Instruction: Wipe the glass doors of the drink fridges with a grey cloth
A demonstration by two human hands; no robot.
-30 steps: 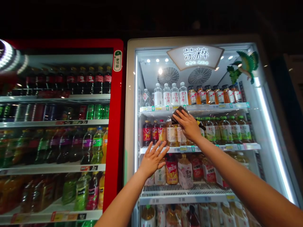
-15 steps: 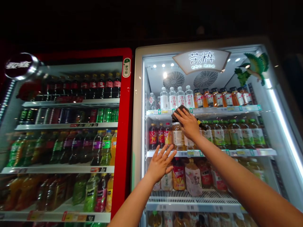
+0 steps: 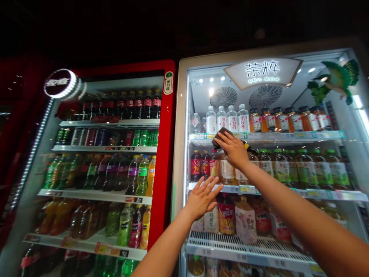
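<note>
My right hand (image 3: 235,151) lies on the glass door of the lit tea fridge (image 3: 181,127), pressing a dark cloth (image 3: 221,137) under its fingers. The cloth is level with the upper shelf edge, below the clear water bottles (image 3: 232,120). A small black and yellow piece (image 3: 247,146) shows beside the hand; what it is I cannot make out. Lower and to the left, my left hand (image 3: 203,196) rests with spread fingers on or close to the glass, holding nothing. Behind it stand bottled drinks, among them a red-labelled bottle (image 3: 226,215).
To the left stands a red-framed fridge (image 3: 163,154) with several shelves of soda bottles and cans, and a round lit sign (image 3: 60,83) on its front. A fan-shaped sign (image 3: 263,73) and a green bird decoration (image 3: 341,79) sit at the tea fridge's top.
The view has swung left, so both fridges appear farther right. Against the bottles behind, my right hand and the cloth have slid slightly left. My left hand stays in nearly the same spot.
</note>
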